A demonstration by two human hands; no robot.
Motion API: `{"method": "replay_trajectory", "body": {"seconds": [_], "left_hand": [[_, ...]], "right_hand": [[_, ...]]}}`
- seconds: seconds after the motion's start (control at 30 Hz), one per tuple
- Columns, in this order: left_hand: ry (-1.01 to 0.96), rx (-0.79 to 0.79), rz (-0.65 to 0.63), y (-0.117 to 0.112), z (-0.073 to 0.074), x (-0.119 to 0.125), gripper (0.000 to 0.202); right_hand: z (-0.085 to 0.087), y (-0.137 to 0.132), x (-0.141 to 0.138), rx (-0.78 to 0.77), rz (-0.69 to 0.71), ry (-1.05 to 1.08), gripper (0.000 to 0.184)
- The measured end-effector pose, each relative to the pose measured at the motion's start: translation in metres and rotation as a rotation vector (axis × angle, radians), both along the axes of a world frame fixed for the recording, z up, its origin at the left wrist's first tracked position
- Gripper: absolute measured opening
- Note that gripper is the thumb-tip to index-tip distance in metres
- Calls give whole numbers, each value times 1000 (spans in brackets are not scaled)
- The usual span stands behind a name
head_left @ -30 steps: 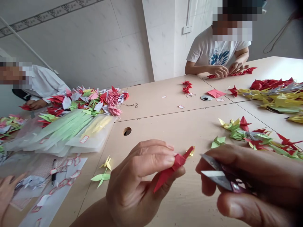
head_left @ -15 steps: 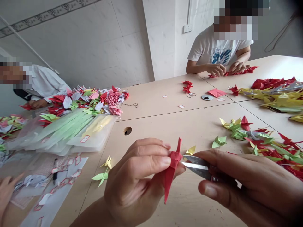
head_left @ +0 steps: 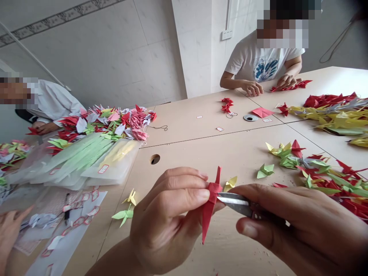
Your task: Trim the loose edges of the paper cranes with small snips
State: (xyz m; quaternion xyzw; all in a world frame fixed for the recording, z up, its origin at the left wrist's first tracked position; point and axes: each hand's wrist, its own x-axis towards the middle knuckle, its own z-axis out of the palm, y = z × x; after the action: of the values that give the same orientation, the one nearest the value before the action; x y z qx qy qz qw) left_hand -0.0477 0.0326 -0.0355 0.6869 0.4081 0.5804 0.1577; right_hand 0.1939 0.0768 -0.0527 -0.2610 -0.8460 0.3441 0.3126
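Observation:
A red folded-paper crane (head_left: 208, 218) is pinched in my left hand (head_left: 169, 214), its long points running up and down past my fingertips. My right hand (head_left: 299, 222) grips small scissors (head_left: 237, 203). Their blades are closed together, and the tips meet the middle of the crane; whether they touch or cut the paper I cannot tell. The scissor handles are mostly hidden inside my right hand. Just behind the blades lies a yellow paper crane (head_left: 230, 183). Left of my left wrist rest a green crane (head_left: 124, 215) and a yellow crane (head_left: 130, 197).
Piles of coloured cranes lie at the right (head_left: 339, 180) and left. Plastic bags (head_left: 120, 174) of folded paper sit by the left pile, above a label sheet (head_left: 74, 237) with a pen (head_left: 67, 211). Two people work across the table; another person's hand (head_left: 11, 230) shows at left.
The scissor blades have gone from open to closed and moved slightly left onto the crane. Across the table, one hand of the person in the printed shirt has come away from the red cranes.

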Motion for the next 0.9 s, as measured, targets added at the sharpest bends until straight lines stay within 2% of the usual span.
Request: {"method": "replay_trajectory", "body": {"seconds": [0.1,0.2,0.3,0.4,0.53,0.63,0.8,0.9], "left_hand": [[112,250,40,-10,-22,-11,39],[263,309,154,-15,-31,-14,8],[322,317,224,-16,-29,-12,18],[307,323,217,-16,-24,-9,18],[305,319,213,-15,-24,-9,20],[314,315,226,-14,-27,-10,19],[315,307,223,-15,-28,-11,17],[335,322,239,-16,-27,-11,17]], "right_hand": [[-1,-2,4,72,-4,-14,50],[-1,-3,8,214,-9,-79,45],[-3,-3,6,291,-27,-72,46],[-5,-4,-1,281,-52,27,56],[-8,-6,-5,259,-100,48,63],[-8,-2,-2,253,-89,46,61],[-4,6,2,372,-91,16,55],[-2,3,2,374,-76,5,54]]}}
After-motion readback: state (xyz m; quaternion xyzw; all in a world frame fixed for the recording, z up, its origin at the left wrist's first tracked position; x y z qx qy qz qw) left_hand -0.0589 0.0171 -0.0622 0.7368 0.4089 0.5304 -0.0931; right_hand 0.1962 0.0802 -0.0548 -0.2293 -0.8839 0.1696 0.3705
